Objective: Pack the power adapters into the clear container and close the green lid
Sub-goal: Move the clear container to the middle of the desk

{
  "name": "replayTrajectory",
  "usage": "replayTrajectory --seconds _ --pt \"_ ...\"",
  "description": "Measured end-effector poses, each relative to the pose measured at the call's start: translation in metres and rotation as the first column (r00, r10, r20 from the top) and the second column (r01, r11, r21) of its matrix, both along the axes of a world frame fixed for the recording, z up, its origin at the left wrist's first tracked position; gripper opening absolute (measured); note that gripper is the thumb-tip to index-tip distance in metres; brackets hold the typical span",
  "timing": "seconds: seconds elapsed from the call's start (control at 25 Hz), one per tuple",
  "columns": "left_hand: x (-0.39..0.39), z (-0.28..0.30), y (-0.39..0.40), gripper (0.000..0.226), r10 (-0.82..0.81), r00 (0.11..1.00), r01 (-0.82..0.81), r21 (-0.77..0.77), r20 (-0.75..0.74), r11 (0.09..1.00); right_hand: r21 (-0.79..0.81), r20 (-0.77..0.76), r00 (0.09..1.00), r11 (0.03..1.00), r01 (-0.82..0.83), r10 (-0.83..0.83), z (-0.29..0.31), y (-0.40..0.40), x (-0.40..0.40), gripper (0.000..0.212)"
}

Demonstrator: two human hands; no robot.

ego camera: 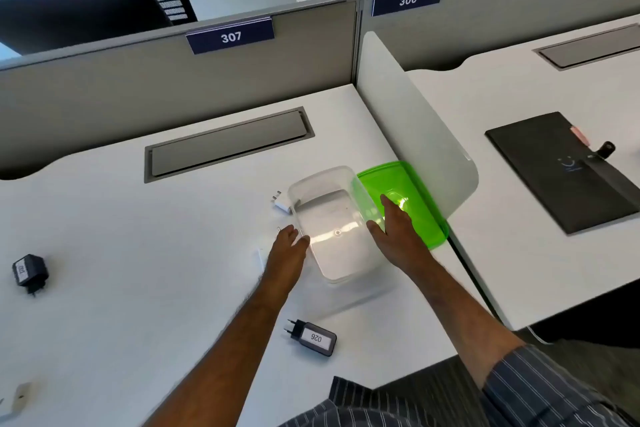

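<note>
Left hand grip: the left hand (pixel 289 243) lies flat with fingers loose and apart, holding nothing. It touches the left wall of the clear container (pixel 332 222).
Right hand grip: the right hand (pixel 394 222) is spread wide too, clamped on nothing. It rests at the right rim of the clear container, with fingers over the edge of the green lid (pixel 412 198).
Clear container: it sits on the white table (pixel 138 253) between the two hands. It looks bare inside.
Green lid: it is off, lying just beside the container on its right, leaning near the white divider (pixel 415 135).
White adapter: a white power adapter (pixel 282 201) lies at the far left corner of the container, touching or nearly touching it.
Small white thing: another white piece (pixel 260 258) peeks out beside the left wrist; I cannot tell what it is.
Grey adapter: a dark grey adapter with label 026 (pixel 313 336) lies on the table near the body, between the two arms.
Black adapter: a black adapter (pixel 30 272) lies well apart at the far left of the table.
Next table: a black folder (pixel 561 170) lies on the table to the right.
Signs: number plate 307 (pixel 230 36) and number plate 306 (pixel 408 0) hang on the grey wall behind.
</note>
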State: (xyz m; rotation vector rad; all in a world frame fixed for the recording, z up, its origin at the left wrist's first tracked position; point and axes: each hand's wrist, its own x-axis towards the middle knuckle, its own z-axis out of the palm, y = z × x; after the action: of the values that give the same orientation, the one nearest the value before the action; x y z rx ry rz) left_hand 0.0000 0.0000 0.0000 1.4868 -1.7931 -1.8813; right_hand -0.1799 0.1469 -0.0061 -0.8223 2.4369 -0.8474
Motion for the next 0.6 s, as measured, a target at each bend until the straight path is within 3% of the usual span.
replayTrajectory --seconds 0.12,0.28,0.4,0.6 --pt "-0.004 0.003 0.005 0.032 -0.056 0.997 0.055 -0.016 -0.05 0.998 0.023 0.093 0.996 1.0 -0.009 0.006 0.002 0.003 0.002 0.068" --pt "-0.003 0.007 0.006 0.036 -0.057 0.998 0.056 -0.037 -0.012 0.998 0.043 0.03 0.998 0.997 -0.056 0.055 0.006 0.006 0.011 0.066" --pt "-0.001 0.013 0.005 0.034 -0.06 0.998 0.06 -0.057 0.007 0.997 0.02 0.078 0.996 0.999 -0.041 0.039 0.009 0.008 0.013 0.065" --pt "0.007 0.019 0.005 0.036 -0.069 0.998 0.068 -0.131 -0.003 0.989 -0.108 0.09 0.996 0.994 -0.008 0.018 0.016 0.012 0.017 0.065"
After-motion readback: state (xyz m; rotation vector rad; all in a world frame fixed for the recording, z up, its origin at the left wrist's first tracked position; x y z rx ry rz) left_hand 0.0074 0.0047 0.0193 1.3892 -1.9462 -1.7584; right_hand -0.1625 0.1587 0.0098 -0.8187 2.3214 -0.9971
